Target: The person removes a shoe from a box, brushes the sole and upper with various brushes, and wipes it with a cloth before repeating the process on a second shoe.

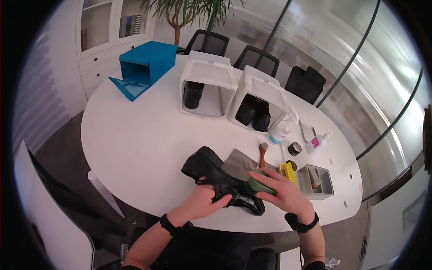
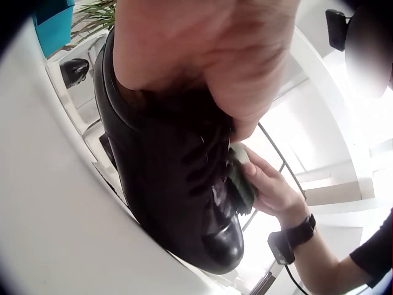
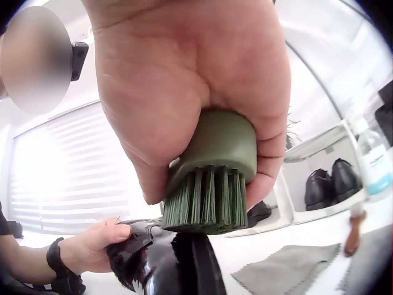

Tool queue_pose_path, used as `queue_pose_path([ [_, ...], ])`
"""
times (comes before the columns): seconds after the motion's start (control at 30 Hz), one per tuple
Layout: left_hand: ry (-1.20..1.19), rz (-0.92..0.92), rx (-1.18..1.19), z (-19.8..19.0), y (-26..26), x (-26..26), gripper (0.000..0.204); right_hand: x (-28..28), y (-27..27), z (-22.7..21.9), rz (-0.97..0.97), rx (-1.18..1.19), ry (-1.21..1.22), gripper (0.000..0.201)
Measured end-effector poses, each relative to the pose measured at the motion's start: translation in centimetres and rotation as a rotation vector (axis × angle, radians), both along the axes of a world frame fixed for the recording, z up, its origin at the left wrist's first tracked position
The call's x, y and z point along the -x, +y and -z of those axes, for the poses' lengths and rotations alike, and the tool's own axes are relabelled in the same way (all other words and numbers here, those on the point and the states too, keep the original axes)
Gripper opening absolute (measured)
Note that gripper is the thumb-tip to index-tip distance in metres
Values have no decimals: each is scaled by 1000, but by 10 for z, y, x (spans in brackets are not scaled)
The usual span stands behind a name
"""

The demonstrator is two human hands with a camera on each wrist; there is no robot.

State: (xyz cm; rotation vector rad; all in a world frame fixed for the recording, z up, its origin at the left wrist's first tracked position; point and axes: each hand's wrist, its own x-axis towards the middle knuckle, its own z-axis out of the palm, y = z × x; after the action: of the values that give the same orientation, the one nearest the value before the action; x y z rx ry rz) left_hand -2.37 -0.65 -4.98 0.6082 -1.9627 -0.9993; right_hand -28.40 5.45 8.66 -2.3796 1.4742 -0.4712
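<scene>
A glossy black dress shoe (image 1: 220, 182) lies on its side near the table's front edge, sole turned away from the body and toe to the right. My left hand (image 1: 200, 201) grips it around the opening and laces, thumb along the upper. With my right hand (image 1: 282, 191) I hold a green scrub brush (image 3: 212, 166), thumb on one side and fingers on the other. In the right wrist view its green bristles (image 3: 206, 200) point down right at the shoe's upper. The left wrist view shows the brush beside the shoe's front part.
Behind the shoe lie a grey cloth (image 1: 240, 163), a wooden-handled brush (image 1: 263, 155) and a yellow brush (image 1: 287, 172). To the right stand a grey box (image 1: 318, 195), a black tin (image 1: 294, 148) and a spray bottle (image 1: 281, 130). White shoe boxes (image 1: 207, 74) and a blue box (image 1: 162, 60) stand farther back.
</scene>
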Motion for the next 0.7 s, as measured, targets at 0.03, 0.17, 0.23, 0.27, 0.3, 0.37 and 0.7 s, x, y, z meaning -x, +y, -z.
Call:
queue_pose_path([
  [0.03,0,5,-4,-2,0,0,28,8,9,2,28,-42,-60,59],
  [0.17,-24,57,-11,-6,0,-5,21,43,35,15,3,-307,-244,59],
  [0.23,-70,91,-116,-17,1,-9,22,52,47,18,35,-334,-220,59],
  [0.27,-82,106,-116,-18,3,-8,22,54,51,18,49,-357,-181,59],
  [0.3,-55,70,-223,-19,3,-6,23,53,53,15,43,-318,-156,58],
  [0.37,-42,44,-315,-23,1,-3,24,59,55,6,71,-437,-38,57],
  [0.7,-98,-26,-410,-28,7,1,31,1,-5,18,28,205,-65,55],
])
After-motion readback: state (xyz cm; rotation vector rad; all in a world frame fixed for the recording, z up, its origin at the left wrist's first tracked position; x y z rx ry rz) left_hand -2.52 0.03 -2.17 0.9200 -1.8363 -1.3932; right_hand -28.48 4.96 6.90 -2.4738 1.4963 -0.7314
